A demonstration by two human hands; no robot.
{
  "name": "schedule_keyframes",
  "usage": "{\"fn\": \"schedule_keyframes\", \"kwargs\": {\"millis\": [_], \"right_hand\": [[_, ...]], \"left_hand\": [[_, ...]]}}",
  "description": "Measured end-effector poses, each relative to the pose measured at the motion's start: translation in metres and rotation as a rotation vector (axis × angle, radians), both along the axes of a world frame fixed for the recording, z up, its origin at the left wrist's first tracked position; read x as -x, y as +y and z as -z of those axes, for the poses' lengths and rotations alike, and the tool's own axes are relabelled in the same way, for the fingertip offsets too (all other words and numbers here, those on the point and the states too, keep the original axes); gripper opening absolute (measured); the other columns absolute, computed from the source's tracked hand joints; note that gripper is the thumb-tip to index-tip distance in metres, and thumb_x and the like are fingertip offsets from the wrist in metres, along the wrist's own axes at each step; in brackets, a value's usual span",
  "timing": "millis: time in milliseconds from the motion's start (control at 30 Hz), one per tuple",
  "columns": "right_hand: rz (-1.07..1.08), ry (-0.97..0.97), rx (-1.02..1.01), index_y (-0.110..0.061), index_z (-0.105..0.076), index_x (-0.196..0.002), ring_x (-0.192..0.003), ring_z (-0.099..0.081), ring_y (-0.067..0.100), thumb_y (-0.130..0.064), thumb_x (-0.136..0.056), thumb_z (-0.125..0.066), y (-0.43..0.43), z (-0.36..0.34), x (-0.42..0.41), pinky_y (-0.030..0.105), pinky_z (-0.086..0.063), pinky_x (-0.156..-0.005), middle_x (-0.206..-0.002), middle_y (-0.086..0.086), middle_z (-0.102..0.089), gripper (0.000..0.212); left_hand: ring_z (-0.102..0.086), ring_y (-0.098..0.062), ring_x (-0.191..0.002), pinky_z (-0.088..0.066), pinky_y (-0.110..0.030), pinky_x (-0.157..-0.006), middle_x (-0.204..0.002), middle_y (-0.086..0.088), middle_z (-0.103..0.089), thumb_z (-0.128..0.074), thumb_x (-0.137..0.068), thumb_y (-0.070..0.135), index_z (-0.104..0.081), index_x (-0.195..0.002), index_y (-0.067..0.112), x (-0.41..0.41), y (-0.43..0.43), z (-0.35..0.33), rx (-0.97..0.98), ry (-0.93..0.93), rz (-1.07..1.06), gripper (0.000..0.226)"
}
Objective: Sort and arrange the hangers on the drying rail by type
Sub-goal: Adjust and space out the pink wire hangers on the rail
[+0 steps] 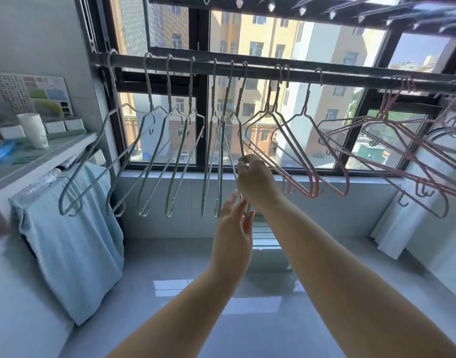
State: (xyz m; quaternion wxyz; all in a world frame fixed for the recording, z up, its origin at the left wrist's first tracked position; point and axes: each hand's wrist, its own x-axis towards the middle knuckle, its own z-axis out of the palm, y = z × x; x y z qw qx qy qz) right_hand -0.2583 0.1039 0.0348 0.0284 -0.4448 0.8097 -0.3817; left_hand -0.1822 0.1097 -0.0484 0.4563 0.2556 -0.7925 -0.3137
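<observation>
Head view: grey hangers point(169, 94) hang along the left half of the rail point(338, 76). Below its middle the left hand point(233, 228) is raised, fingers straight and apart, beside the last grey hanger point(239, 104), whose wire the right hand point(255, 182) pinches. Pink hangers point(310, 177) fill the rail's right half. Sorting looks nearly done; next, probably, slide this hanger left against its group

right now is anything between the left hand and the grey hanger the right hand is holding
Nothing visible. The open left hand is right beside the lower end of the grey hanger that the right hand pinches; neighbouring grey hangers hang further left.
</observation>
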Motion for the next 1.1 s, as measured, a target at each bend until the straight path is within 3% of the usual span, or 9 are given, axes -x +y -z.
{"fn": "schedule_keyframes", "kwargs": {"millis": [67, 233, 400, 467, 633, 767, 967, 1033, 1100], "right_hand": [[-0.005, 0.002, -0.027, 0.0, -0.047, -0.12, -0.086, -0.054, 0.022, -0.021, -0.098, -0.035, 0.005, -0.004, 0.0, 0.019, -0.033, -0.054, -0.113, 0.017, -0.059, 0.032], [0.075, 0.3, 0.044, -0.013, -0.043, -0.129, -0.117, -0.045, 0.022, -0.022, -0.091, -0.052, 0.037, -0.013, 0.0, 0.027, -0.038, -0.093, -0.126, 0.007, -0.042, 0.04], [0.261, 0.571, 0.201, -0.014, -0.061, -0.112, -0.111, -0.047, 0.023, -0.009, -0.081, -0.063, 0.088, -0.039, 0.03, 0.02, -0.032, -0.089, -0.115, 0.008, -0.052, 0.031], [0.3, 0.583, 0.062, -0.014, -0.061, -0.113, -0.107, -0.05, 0.027, -0.007, -0.082, -0.06, 0.099, -0.043, 0.047, 0.027, -0.04, -0.087, -0.113, 0.011, -0.055, 0.031], [0.286, 0.609, -0.149, -0.009, -0.059, -0.115, -0.098, -0.059, 0.028, -0.007, -0.085, -0.055, 0.106, -0.034, 0.066, 0.034, -0.051, -0.081, -0.108, 0.013, -0.062, 0.029], [0.262, 0.526, -0.191, -0.008, -0.059, -0.11, -0.093, -0.063, 0.029, -0.008, -0.084, -0.056, 0.1, -0.033, 0.068, 0.032, -0.05, -0.078, -0.1, 0.012, -0.067, 0.027], [0.286, 0.615, -0.09, -0.018, -0.064, -0.111, -0.111, -0.046, 0.026, -0.022, -0.086, -0.059, 0.094, -0.031, 0.075, 0.034, -0.039, -0.093, -0.117, 0.009, -0.055, 0.026], [0.3, 0.59, -0.147, -0.021, -0.061, -0.112, -0.116, -0.041, 0.028, -0.029, -0.086, -0.057, 0.088, -0.031, 0.079, 0.036, -0.034, -0.096, -0.123, 0.009, -0.05, 0.028], [0.301, 0.569, -0.189, -0.02, -0.058, -0.115, -0.116, -0.043, 0.029, -0.029, -0.087, -0.055, 0.08, -0.031, 0.08, 0.038, -0.035, -0.097, -0.125, 0.01, -0.051, 0.029]], "left_hand": [[-0.044, -0.023, -0.126, -0.037, -0.028, -0.103, -0.136, -0.014, -0.046, -0.05, -0.089, 0.007, -0.052, -0.124, 0.011, 0.002, 0.0, 0.001, 0.01, -0.011, 0.015, 0.036], [-0.034, -0.015, -0.132, -0.021, -0.007, -0.104, -0.142, -0.008, -0.039, -0.054, -0.088, 0.019, -0.04, -0.133, 0.009, 0.001, 0.01, 0.003, -0.025, 0.049, 0.003, 0.048], [-0.032, 0.002, -0.127, -0.025, -0.005, -0.102, -0.137, 0.029, -0.025, -0.052, -0.088, 0.035, -0.021, -0.136, 0.039, -0.001, 0.053, -0.003, -0.051, 0.339, 0.015, 0.058], [-0.042, -0.001, -0.118, -0.036, -0.016, -0.099, -0.128, 0.027, -0.037, -0.054, -0.087, 0.035, -0.032, -0.13, 0.038, 0.007, 0.073, -0.009, -0.008, 0.376, 0.023, 0.048], [-0.053, 0.007, -0.098, -0.042, -0.005, -0.083, -0.111, 0.016, -0.056, -0.051, -0.089, 0.017, -0.051, -0.122, 0.025, 0.04, 0.095, -0.03, -0.124, 0.334, 0.215, 0.033], [-0.046, -0.01, -0.12, -0.035, -0.022, -0.103, -0.136, -0.003, -0.046, -0.043, -0.093, 0.02, -0.035, -0.135, 0.013, 0.06, 0.085, -0.035, -0.224, 0.128, 0.263, 0.043], [-0.026, -0.02, -0.136, -0.013, -0.019, -0.109, -0.15, -0.009, -0.02, -0.037, -0.095, 0.025, -0.013, -0.142, 0.009, 0.075, 0.059, -0.038, -0.291, -0.043, 0.22, 0.055], [-0.041, -0.009, -0.121, -0.026, -0.013, -0.103, -0.144, -0.011, -0.027, -0.041, -0.094, 0.023, -0.022, -0.139, 0.011, 0.077, 0.051, -0.04, -0.304, -0.021, 0.185, 0.05], [-0.045, 0.011, -0.085, -0.03, 0.007, -0.074, -0.134, -0.009, -0.036, -0.045, -0.093, 0.021, -0.038, -0.128, 0.012, 0.077, 0.042, -0.04, -0.292, -0.004, 0.176, 0.037]]}}
